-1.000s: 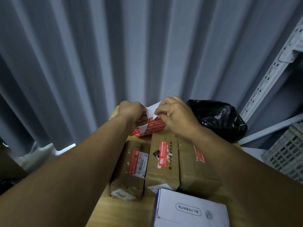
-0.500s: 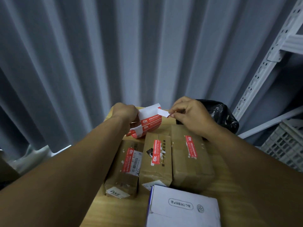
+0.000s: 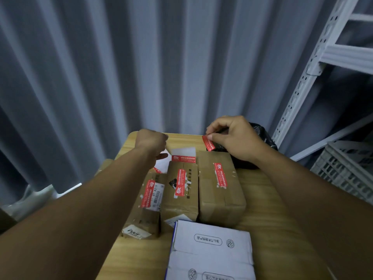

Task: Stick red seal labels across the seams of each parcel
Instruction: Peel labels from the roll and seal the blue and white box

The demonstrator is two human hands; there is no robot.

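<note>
My right hand (image 3: 235,138) pinches a peeled red seal label (image 3: 208,142) by its top end, above the table's far edge. My left hand (image 3: 151,142) is curled over the left end of the label sheet (image 3: 183,155), which lies low behind the parcels; its grip is partly hidden. Three brown parcels stand side by side on the wooden table (image 3: 268,229): the left parcel (image 3: 147,215), the middle parcel (image 3: 181,201) and the right parcel (image 3: 220,199). Each one carries a red label on top. A white box (image 3: 212,251) lies nearest me, with no red label visible.
A black plastic bag (image 3: 262,136) sits at the table's far right corner, behind my right hand. White metal shelving (image 3: 298,93) and a pale plastic crate (image 3: 347,170) stand to the right. A grey curtain (image 3: 121,67) hangs behind the table.
My right hand has peeled a red label off the sheet and drawn it away to the right. My left hand has lowered the sheet to the table.
</note>
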